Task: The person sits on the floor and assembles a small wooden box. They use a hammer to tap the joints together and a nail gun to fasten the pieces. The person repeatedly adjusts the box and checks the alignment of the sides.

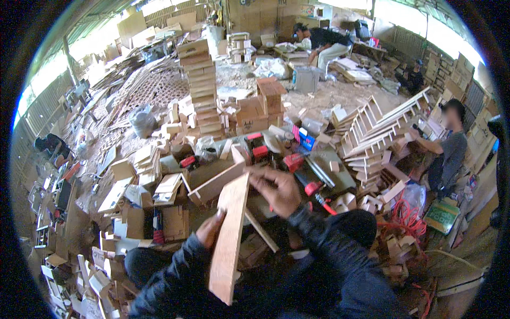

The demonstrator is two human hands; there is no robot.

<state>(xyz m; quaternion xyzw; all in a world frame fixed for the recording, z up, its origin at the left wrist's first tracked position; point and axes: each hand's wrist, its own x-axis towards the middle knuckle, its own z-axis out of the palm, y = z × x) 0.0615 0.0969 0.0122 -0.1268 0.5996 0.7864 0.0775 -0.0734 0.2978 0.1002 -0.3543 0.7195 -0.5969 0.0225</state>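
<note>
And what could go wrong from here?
The board might swing or slip: the left hand grips one long edge, well above its lower end. Its upper end could knock the wooden assembly close by. The tall wooden stack could topple if bumped.

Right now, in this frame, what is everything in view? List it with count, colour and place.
Long board: one, light brown, in the left hand
Wooden strip: one, pale, right of the board
Power tools: several, red and black, beyond the hands
Tall stack: one, brown wood, beyond the tools
Slatted frames: several, pale wood, right
Cord: tangled, count unclear, red-orange, right
Package: one, green and yellow, far right
Co-workers: at least three, dark tops, left, back and right
Left hand: one, dark sleeve, board's left edge
Right hand: one, dark sleeve, near board's upper end
</note>
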